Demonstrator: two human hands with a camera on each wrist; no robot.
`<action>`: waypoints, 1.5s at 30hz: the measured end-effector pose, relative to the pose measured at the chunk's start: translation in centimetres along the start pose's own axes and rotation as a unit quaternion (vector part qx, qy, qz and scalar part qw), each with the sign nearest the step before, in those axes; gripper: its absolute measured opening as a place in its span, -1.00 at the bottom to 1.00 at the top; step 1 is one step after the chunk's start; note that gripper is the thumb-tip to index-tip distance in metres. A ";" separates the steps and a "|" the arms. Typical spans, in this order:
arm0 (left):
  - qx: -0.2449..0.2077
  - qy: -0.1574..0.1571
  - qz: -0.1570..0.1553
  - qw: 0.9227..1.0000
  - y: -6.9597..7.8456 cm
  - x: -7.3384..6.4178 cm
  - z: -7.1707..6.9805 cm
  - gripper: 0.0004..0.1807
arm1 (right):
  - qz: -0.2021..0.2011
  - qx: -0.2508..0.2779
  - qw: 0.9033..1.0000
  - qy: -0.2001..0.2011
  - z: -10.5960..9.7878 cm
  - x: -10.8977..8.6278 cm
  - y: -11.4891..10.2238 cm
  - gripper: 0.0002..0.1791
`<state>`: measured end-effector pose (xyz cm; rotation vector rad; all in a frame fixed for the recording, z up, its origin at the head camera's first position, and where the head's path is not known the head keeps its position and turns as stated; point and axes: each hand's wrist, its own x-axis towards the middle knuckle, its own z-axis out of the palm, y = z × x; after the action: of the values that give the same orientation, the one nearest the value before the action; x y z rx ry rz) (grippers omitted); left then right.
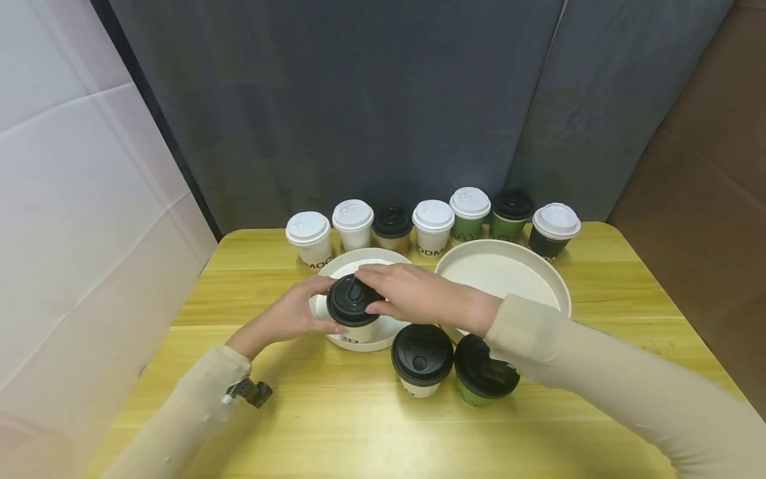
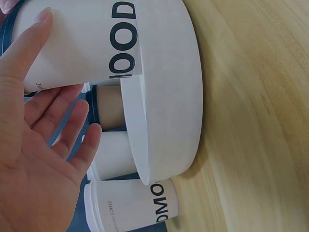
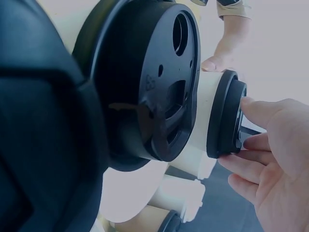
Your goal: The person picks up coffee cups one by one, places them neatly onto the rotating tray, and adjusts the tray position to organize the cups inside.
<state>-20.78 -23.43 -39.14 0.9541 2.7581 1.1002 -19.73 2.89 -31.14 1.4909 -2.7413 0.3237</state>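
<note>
My left hand (image 1: 297, 309) grips a white paper coffee cup (image 2: 79, 46) by its side, thumb across the near wall and the lower fingers spread loose. This cup wears a black lid (image 1: 348, 301), and its base is close over the near rim of the left round white tray (image 1: 396, 329). My right hand (image 1: 413, 291) reaches across from the right, its thumb on the lid's top and its fingertips at the lid's edge, as the right wrist view shows. Right of the tray stand a white cup with a black lid (image 1: 421, 356) and a green cup with a black lid (image 1: 479, 372).
A second round cream tray (image 1: 499, 269) lies on the right, partly behind my right forearm. Along the back edge of the wooden table (image 1: 311, 432) several lidded cups stand in a row, among them a brown one (image 1: 391, 229) and a black one (image 1: 550, 236).
</note>
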 end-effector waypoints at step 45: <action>0.000 -0.019 -0.021 1.000 -0.9 -0.7 0.0 0.00 | 0.015 -0.021 0.997 -0.070 0.8 1.3 -0.3 -0.20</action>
<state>-20.66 -24.32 -39.79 0.9046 2.7347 1.0637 -20.11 1.55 -31.76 1.5185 -2.8599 0.1680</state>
